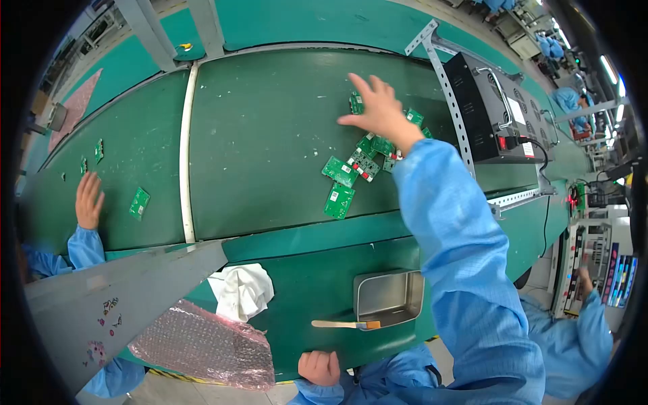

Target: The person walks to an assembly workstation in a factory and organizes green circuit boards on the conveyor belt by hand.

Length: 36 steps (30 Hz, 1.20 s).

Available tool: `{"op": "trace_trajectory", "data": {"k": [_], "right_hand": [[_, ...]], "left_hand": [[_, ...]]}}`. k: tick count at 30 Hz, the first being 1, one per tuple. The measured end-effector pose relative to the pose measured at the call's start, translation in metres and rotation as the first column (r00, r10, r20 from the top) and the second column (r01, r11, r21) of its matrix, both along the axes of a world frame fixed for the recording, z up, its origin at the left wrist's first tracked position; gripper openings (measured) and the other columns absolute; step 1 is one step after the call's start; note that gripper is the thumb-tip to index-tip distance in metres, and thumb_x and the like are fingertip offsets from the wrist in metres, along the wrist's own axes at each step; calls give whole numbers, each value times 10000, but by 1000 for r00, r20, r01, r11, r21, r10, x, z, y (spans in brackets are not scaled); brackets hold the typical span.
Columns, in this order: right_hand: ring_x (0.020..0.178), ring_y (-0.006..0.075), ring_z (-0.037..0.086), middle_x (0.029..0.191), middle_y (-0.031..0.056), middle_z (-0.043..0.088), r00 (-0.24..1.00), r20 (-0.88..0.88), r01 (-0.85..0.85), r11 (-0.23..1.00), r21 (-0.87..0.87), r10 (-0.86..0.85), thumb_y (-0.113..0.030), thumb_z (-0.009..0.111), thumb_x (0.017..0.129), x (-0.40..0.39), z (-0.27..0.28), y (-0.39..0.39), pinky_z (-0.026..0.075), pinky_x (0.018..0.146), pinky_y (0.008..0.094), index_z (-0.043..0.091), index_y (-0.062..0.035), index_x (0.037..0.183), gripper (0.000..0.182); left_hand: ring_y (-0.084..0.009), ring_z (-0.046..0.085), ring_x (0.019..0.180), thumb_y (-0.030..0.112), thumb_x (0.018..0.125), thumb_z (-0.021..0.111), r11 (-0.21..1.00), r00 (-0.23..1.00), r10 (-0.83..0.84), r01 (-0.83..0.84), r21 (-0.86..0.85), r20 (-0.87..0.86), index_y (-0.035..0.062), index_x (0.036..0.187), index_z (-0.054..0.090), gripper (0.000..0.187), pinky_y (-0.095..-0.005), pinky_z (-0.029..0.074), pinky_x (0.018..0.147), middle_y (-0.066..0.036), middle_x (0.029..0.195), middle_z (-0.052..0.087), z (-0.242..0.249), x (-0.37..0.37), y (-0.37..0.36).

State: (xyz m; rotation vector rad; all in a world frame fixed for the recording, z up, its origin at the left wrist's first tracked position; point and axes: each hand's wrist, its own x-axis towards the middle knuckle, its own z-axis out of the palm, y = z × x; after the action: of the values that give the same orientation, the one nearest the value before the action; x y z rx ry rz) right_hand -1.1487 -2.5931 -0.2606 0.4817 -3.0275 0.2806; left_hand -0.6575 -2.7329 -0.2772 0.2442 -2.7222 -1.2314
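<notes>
My right hand reaches over the green conveyor belt, fingers spread and apart. A small green circuit board lies just beyond it, between the thumb and the fingers as seen from above. Near my wrist is a loose cluster of several boards, some overlapping, including one with red and white parts. Two flatter green boards, one above the other, lie at the cluster's near left side. My left hand rests curled in a fist at the bench's front edge, with nothing visible in it.
A metal tray stands on the bench, with a wooden-handled brush against it. A white cloth and pink bubble wrap lie left. A black fan unit stands right. Another person's hand is near boards far left.
</notes>
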Motion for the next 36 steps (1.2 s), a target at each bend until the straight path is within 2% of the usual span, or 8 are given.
{"op": "trace_trajectory", "data": {"k": [10,18,22,27,29,31,33,36], "right_hand": [[1082,366,434,1149,140,481,973,181,-131,989,-66,141,-276,823,568,-17,7,-4,432,919,457,496,-186,1210,725],[1111,351,441,1111,138,499,825,142,-508,827,-241,548,-386,812,533,26,11,-251,446,820,510,509,-161,1181,749],[1096,306,436,1089,106,497,841,104,-507,840,-192,531,-459,837,482,31,-7,-347,419,778,516,536,-146,1132,782],[1094,295,433,1086,96,504,857,84,-484,849,-212,509,-573,811,466,22,-15,-367,415,779,516,545,-107,1117,844],[1104,306,431,1094,106,512,894,82,-378,841,-388,440,-599,797,471,13,-16,-369,408,804,533,544,-82,1110,860],[1134,324,423,1116,137,530,934,50,-288,828,-481,354,-618,781,500,1,-12,-376,394,852,554,548,-44,1089,855],[1163,316,408,1125,150,536,925,97,-233,751,-618,367,-626,775,514,-12,-10,-392,385,865,557,559,-32,1069,840],[1073,291,520,1071,176,589,922,118,-129,579,-805,369,-623,785,510,-24,-10,-396,439,848,450,574,3,1019,834]], "left_hand": [[-271,466,554,87,671,663,991,991,-129,129,29,16,78,605,502,174,-374,364,506,-65,615,511,3,-4,-9],[-236,499,632,145,689,682,991,990,-135,136,-15,35,113,717,576,115,-366,377,545,-32,723,555,10,-13,-17],[-243,484,871,160,740,613,938,968,-246,224,-263,-53,123,904,561,175,-409,351,751,-62,948,546,17,-135,-186],[-251,466,1169,178,805,526,320,770,-634,344,-883,70,135,1137,544,336,-462,318,1009,-101,1229,534,-37,-384,-561],[-186,533,1075,164,868,483,751,874,-464,300,-588,-146,129,1125,579,276,-351,391,950,-67,1167,584,-62,-375,-564],[-126,517,1099,147,921,420,879,897,-420,364,-307,-138,133,1199,535,301,-301,407,951,-39,1217,556,-60,-368,-569],[-70,419,1240,127,966,336,802,809,-588,582,-136,-4,144,1359,414,402,-312,365,1011,-15,1380,451,-38,-364,-556],[-93,437,1194,151,953,370,397,732,-662,526,-752,162,146,1305,445,360,-335,352,1005,-12,1332,467,-36,-343,-530]]}}
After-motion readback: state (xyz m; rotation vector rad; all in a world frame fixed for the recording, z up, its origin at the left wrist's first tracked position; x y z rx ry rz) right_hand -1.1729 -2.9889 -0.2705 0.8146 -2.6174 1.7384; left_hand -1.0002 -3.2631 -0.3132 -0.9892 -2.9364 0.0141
